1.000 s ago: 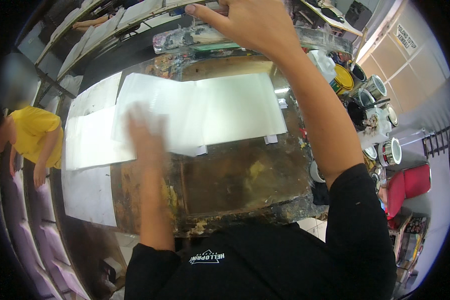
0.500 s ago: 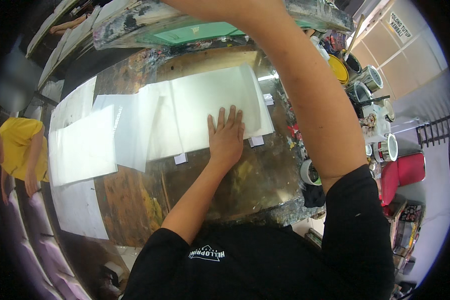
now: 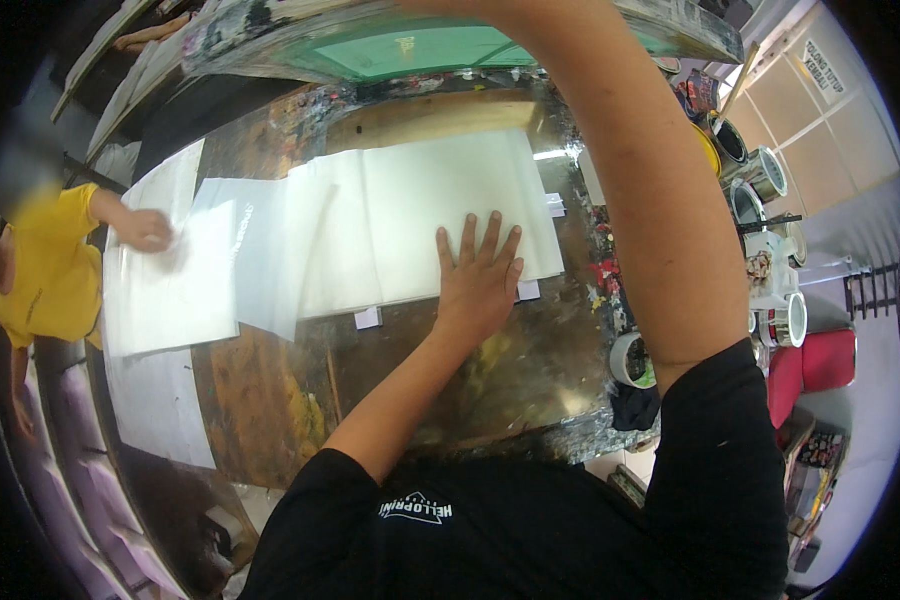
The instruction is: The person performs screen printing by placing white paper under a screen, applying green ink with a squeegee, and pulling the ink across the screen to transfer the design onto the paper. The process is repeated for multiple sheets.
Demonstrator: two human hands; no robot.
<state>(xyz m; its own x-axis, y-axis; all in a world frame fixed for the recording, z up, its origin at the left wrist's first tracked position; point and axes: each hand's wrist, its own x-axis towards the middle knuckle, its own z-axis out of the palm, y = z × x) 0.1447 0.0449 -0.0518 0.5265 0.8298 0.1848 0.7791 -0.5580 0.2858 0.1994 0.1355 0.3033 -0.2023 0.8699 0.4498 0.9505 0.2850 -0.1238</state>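
My left hand [image 3: 478, 283] lies flat with fingers spread on a frosted white plastic sheet [image 3: 410, 190], near its front right edge. Below its edges, small pale tabs [image 3: 368, 317] stick out on the brown table. My right arm reaches across to the far side; only a sliver of my right hand [image 3: 495, 8] shows at the top edge, its fingers out of view. Close by it, a screen printing frame [image 3: 270, 38] with green mesh [image 3: 400, 52] stands raised and tilted beyond the sheet. Whether my right hand holds the frame is hidden.
Left of the sheet lie a bluish translucent sheet [image 3: 260, 250] and a white stack [image 3: 175, 300], where a person in a yellow shirt [image 3: 60, 260] reaches in. Paint cans [image 3: 767, 172], a tape roll [image 3: 630, 358] and a black cloth [image 3: 635, 407] sit at the right.
The frosted sheet now lies flatter on its right side under my left hand, whose fingers have spread wider. The co-worker's hand has come up over the white stack.
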